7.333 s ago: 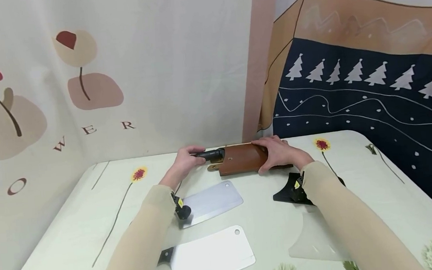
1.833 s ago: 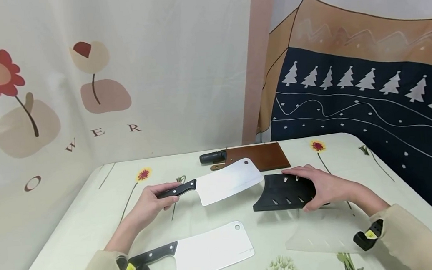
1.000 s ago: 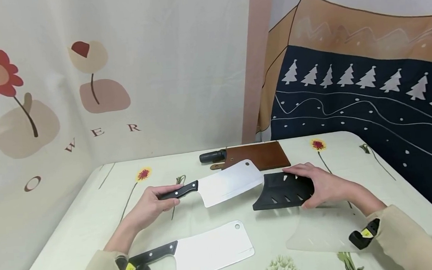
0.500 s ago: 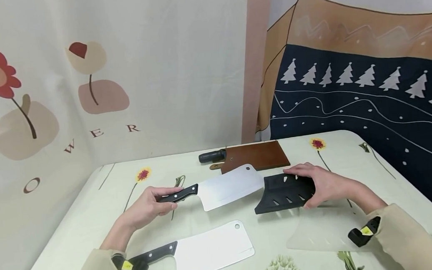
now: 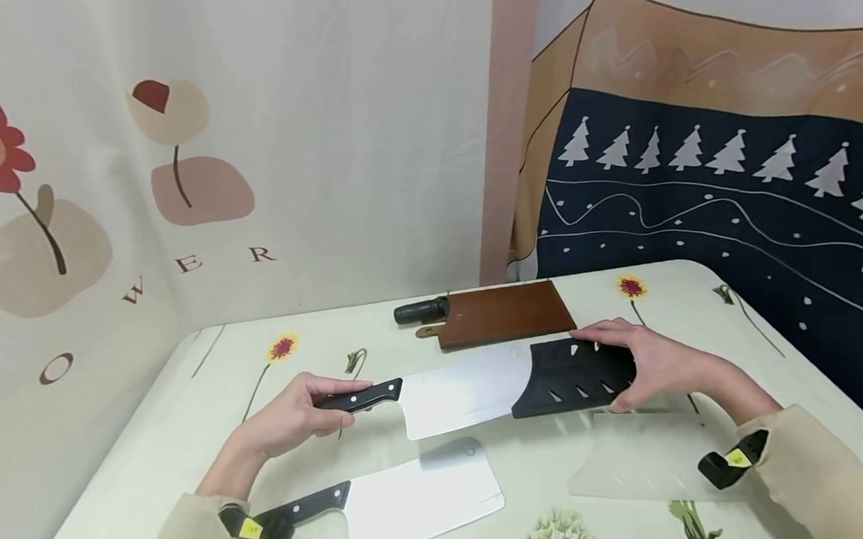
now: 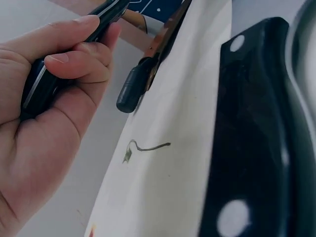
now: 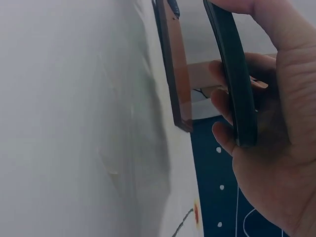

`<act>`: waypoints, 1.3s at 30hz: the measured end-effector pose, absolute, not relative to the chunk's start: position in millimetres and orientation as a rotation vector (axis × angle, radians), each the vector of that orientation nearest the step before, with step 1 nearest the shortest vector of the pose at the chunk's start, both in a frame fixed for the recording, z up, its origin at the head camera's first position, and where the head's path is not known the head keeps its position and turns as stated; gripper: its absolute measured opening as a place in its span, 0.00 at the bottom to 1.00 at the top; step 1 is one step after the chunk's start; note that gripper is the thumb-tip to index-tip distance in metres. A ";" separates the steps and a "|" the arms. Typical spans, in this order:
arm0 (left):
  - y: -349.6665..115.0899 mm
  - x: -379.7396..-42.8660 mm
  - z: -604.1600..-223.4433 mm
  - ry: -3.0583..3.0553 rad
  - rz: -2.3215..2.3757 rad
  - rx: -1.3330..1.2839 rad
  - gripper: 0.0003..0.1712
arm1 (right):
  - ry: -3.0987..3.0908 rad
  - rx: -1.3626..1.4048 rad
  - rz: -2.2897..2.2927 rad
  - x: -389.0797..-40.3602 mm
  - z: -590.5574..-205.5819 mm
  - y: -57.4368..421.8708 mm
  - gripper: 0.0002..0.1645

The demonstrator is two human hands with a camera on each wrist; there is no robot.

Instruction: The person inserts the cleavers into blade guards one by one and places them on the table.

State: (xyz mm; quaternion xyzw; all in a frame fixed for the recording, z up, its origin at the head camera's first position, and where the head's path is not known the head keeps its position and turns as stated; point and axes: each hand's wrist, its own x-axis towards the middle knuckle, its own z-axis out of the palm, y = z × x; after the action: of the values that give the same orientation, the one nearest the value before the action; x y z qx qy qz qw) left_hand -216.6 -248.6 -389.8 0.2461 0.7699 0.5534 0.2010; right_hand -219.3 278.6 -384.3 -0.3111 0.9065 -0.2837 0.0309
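Since half a second ago the cleaver (image 5: 455,393) has slid its blade tip into the black sheath (image 5: 577,366); earlier the two were apart. The left hand (image 5: 291,413) grips its black handle, and the right hand (image 5: 652,363) clasps the sheath, both just above the table (image 5: 151,456). Three cleavers are in view: this one, a bare one (image 5: 418,500) nearer, and one in a brown sheath (image 5: 505,313) behind. A clear sheath (image 5: 641,468) lies by the right wrist. The wall reads "OWER" (image 5: 155,297).
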 end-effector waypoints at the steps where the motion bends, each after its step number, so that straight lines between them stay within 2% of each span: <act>1: -249.2 -217.1 -389.4 2.144 1.544 0.689 0.27 | 2.787 -0.962 -0.871 -218.9 -383.9 278.0 0.59; 16: -251.2 -225.2 -383.2 2.092 1.464 0.794 0.26 | 2.716 -0.977 -0.842 -208.6 -381.1 259.9 0.59; 28: -240.3 -220.6 -394.0 2.125 1.533 0.747 0.23 | 2.732 -1.014 -0.819 -206.5 -376.6 258.5 0.58; 39: -222.3 -219.2 -394.3 2.102 1.570 0.713 0.24 | 2.764 -1.019 -0.831 -207.8 -373.9 259.0 0.58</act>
State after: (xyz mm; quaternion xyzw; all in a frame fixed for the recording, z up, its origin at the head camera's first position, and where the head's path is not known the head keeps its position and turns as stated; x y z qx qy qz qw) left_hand -219.2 -222.3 -394.3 0.2566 0.7559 0.5647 0.2096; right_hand -207.8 259.0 -373.9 -0.3328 0.9022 -0.2712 0.0405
